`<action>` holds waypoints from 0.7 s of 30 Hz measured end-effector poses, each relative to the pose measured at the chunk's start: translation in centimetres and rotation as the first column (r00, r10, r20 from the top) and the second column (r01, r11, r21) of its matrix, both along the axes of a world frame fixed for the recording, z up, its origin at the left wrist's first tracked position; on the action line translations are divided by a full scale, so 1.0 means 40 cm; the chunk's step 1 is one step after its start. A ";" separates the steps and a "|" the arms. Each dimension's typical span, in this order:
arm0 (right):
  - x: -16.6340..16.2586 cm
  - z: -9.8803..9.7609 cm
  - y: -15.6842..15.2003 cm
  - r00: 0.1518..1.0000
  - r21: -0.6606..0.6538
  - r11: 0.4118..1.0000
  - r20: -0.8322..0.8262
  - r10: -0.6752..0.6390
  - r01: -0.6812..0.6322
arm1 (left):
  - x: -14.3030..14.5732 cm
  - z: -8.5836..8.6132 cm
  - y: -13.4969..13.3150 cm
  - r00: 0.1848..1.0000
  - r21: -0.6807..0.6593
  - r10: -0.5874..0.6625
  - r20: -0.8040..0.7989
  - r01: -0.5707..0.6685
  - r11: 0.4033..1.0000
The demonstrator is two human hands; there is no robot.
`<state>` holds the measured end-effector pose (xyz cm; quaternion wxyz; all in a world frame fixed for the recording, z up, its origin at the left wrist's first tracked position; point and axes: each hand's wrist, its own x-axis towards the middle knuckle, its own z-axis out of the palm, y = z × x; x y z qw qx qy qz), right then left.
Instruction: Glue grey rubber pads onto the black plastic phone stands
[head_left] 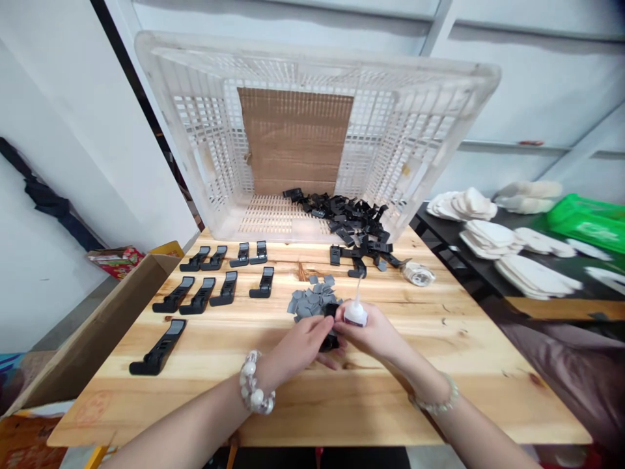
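Observation:
My left hand [312, 335] is closed round a black plastic bracket [330, 339], partly hidden by the fingers. Close beside it, my right hand [366, 329] grips a small white glue bottle [356, 314] with its thin nozzle pointing up; its fingertips meet the bracket's upper end. Just beyond both hands lies a loose heap of small grey pads [315, 297]. To the left, several black brackets with a grey pad on one end stand in rough rows, the nearest bracket [159, 348] apart from the others.
A white plastic basket [312, 58] lies on its side at the back, with cardboard [295, 140] inside and black brackets [349, 215] spilling out. A wristwatch [418, 274] is on the wooden table [439, 391]. White pieces [488, 241] and a green basket [588, 225] sit on a dark table at right.

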<state>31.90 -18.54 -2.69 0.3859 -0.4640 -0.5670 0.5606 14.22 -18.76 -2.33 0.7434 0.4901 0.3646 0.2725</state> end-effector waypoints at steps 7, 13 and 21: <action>-0.018 0.026 -0.001 0.954 -0.130 0.973 -0.208 -0.214 0.190 | 0.004 -0.003 0.017 0.995 -0.102 0.073 0.070 -0.065 0.993; 0.039 0.098 0.004 0.973 -0.136 0.977 -0.137 -0.184 0.166 | -0.016 0.079 -0.004 0.978 -0.221 0.130 0.164 -0.092 0.971; 0.068 0.133 0.033 0.956 -0.014 0.984 -0.234 -0.176 0.178 | -0.016 0.023 -0.018 0.994 -0.262 0.094 0.057 -0.076 0.962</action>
